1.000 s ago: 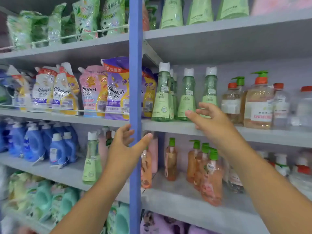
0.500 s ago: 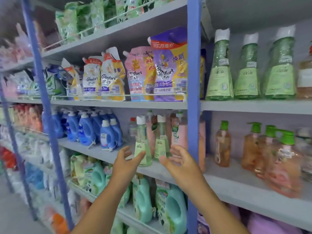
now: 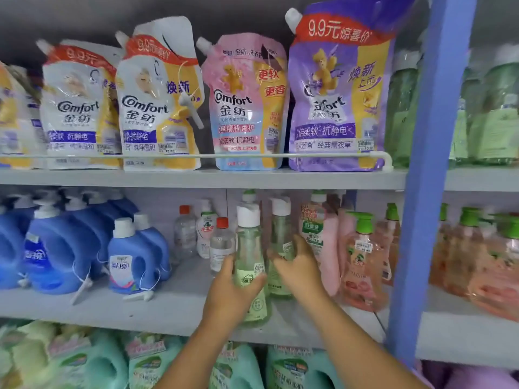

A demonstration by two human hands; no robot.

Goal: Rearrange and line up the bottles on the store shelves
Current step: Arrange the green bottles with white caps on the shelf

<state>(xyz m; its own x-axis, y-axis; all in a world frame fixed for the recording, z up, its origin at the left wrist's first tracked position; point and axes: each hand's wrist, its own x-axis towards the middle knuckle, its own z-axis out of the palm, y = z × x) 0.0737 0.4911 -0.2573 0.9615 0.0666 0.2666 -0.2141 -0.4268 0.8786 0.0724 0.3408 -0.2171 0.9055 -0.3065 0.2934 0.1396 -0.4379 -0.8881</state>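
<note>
2 bare forearms enter from the bottom edge of the view, and each one ends in a bare hand. No sleeve covers either forearm in the part that shows. The left hand (image 3: 229,293) has no ring, no watch and no glove that can be seen. The right hand (image 3: 299,269) is the same, with plain fingers and short nails. No bracelet or band shows on the 2 wrists.

Two tall pale-green bottles with white flip caps stand upright on the middle shelf. The near green bottle (image 3: 250,265) sits at the shelf's front edge, its green label facing out. The far green bottle (image 3: 281,242) stands just right and behind it, partly hidden.
</note>
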